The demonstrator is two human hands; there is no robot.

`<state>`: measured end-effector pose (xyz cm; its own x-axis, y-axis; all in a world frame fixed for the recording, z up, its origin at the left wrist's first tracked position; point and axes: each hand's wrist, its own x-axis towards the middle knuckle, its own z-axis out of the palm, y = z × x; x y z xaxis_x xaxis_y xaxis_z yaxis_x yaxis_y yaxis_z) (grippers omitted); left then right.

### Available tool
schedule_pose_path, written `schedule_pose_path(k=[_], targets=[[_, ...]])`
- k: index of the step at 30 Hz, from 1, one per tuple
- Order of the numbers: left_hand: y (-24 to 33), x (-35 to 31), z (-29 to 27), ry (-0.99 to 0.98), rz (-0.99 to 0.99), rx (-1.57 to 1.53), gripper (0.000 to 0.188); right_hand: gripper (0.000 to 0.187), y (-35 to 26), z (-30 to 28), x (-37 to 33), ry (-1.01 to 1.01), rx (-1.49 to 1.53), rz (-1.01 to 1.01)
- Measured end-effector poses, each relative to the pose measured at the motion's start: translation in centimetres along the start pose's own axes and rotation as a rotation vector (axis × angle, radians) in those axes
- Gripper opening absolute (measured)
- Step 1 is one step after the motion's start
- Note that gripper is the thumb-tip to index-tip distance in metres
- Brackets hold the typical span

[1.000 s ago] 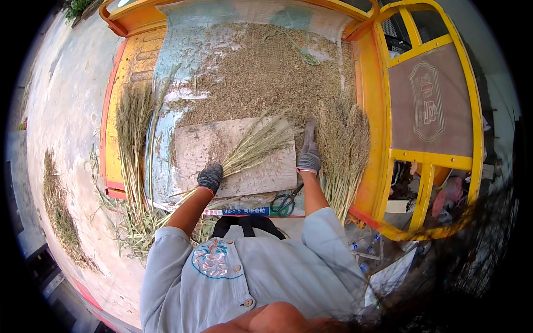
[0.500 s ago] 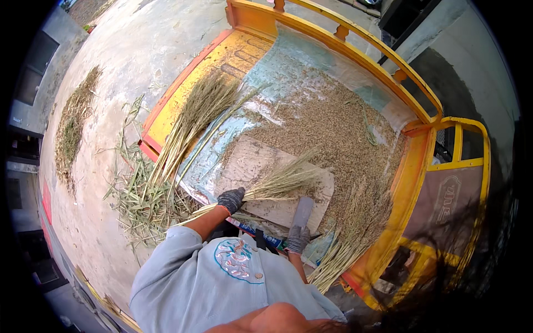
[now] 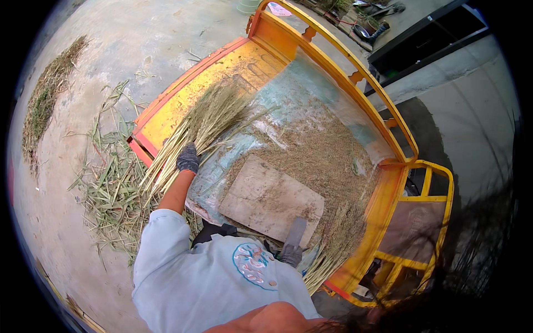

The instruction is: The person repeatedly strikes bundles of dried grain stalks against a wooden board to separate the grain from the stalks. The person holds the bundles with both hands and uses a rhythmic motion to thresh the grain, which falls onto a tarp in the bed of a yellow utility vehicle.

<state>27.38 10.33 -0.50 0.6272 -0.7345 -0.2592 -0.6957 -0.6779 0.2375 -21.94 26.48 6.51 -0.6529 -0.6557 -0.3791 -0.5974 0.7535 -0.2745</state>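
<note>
A loose bundle of seed-headed stalks [image 3: 221, 111] is laid along the left side of a yellow cart bed [image 3: 205, 75], its feathery, olive-brown heads fanned toward the far side and its smooth, straw-pale stems gathered toward the near side. The stems are covered by the left hand [image 3: 188, 158], clad in a grey knitted glove; its grip is set on the stalks, but whether it is closed around any of them cannot be told. By the right hand [image 3: 290, 255], gloved likewise, a flat, straight-sided grey blade [image 3: 296, 230] is held upward from a closed grip, its squared end seen over the near right part of a board [image 3: 266, 191]. The board is pale, flat and roughly rectangular, its face dusted with brown specks. It is surrounded on its far and right sides by a grainy layer of brown seed [image 3: 327, 144], spread over a wrinkled bluish-white sheet [image 3: 302, 77]. At the near right, another bundle [image 3: 333, 247] is rested, dry and bristly. Beyond the bed's left edge, the concrete ground [image 3: 144, 44] is strewn with narrow greenish leaves [image 3: 119, 188].
</note>
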Motion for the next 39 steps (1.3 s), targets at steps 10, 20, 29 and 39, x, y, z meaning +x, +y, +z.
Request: schedule_pose_path(k=[10,20,29,39], targets=[[0.1,4.9,2.6,0.078,0.028,0.063,0.057,0.056,0.1,1.8,-3.7,-0.006,-0.07,0.0],[2.5,-0.2,6.0,0.02,0.289,-0.116,0.029,0.056,-1.0,2.3,-5.8,-0.077,-0.108,-0.02],[5.4,2.9,9.2,-0.049,0.027,-0.113,0.026,0.053,-1.9,1.9,-5.6,-0.152,-0.149,-0.027],[-0.6,1.1,3.8,0.363,0.271,-0.024,0.019,0.05,-3.4,2.0,-5.9,-0.22,-0.172,-0.069]])
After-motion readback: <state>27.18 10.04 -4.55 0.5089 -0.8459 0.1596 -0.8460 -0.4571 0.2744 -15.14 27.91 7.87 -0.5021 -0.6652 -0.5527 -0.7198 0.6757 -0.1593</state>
